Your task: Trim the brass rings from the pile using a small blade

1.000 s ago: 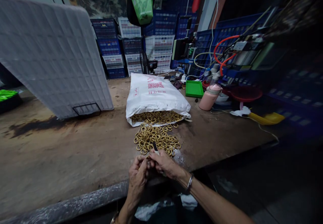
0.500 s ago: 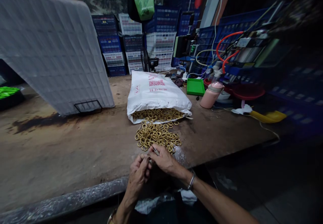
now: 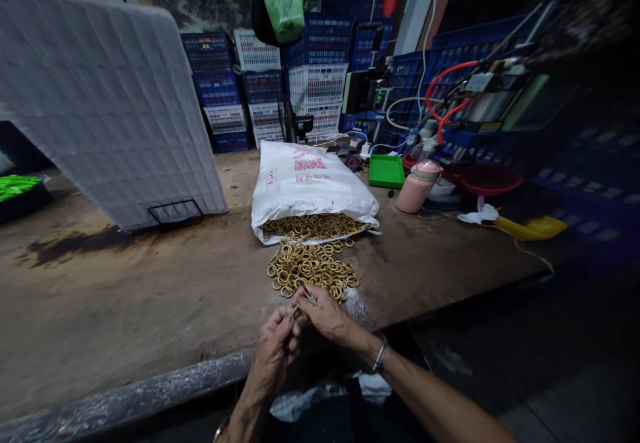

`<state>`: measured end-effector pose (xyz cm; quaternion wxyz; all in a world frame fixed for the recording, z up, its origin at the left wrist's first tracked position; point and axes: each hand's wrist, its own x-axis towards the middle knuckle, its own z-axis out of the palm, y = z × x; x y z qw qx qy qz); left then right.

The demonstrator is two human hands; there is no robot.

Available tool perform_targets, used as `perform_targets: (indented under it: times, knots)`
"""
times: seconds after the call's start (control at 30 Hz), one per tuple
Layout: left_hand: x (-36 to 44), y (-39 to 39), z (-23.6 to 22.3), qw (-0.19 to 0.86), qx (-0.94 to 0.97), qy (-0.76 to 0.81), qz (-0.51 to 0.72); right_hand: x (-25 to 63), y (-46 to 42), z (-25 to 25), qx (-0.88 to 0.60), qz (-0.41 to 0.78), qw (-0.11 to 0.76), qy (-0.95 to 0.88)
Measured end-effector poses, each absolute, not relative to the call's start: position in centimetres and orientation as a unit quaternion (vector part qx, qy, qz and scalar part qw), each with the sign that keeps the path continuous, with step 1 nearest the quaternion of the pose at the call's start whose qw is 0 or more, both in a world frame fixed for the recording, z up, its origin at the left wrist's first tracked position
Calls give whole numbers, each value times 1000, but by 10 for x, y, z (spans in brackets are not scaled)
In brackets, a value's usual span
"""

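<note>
A heap of brass-coloured rings [image 3: 313, 270] lies on the worn wooden bench [image 3: 125, 303], spilling from an open white sack [image 3: 307, 183]. Just in front of the heap, my left hand [image 3: 277, 346] is closed in a pinch on one ring [image 3: 296, 311]. My right hand [image 3: 325, 313] is closed around a thin dark tool [image 3: 307, 293] whose tip meets that ring. Both hands are close together near the bench's front edge, and a metal bracelet sits on my right wrist.
A large grey quilted panel [image 3: 105, 103] leans at the left. Behind the sack stand stacked blue and white crates [image 3: 280, 90]. To the right are a green tray [image 3: 385, 171], a pink flask [image 3: 417, 188], a red bowl [image 3: 490, 180], a yellow scoop [image 3: 533, 228] and hoses.
My hands have shifted only slightly while working on the ring; the left hand sits a little lower. The view moved a bit. The heap and sack stay put.
</note>
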<state>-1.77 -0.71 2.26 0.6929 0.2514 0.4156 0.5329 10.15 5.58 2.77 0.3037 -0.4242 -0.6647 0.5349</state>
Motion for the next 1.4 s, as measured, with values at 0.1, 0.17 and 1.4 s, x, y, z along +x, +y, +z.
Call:
perform_targets:
  times: [0.1,0.17,1.4]
  knots:
    - [-18,-7,21,685,241,421,543,104,53,28,-463,449,289,-707]
    - [-17,-7,23,664,230,437,561,108,50,27,-472,364,263,-759]
    - [-41,-17,10,710,63,390,583,72,83,6,-529,83,58,-843]
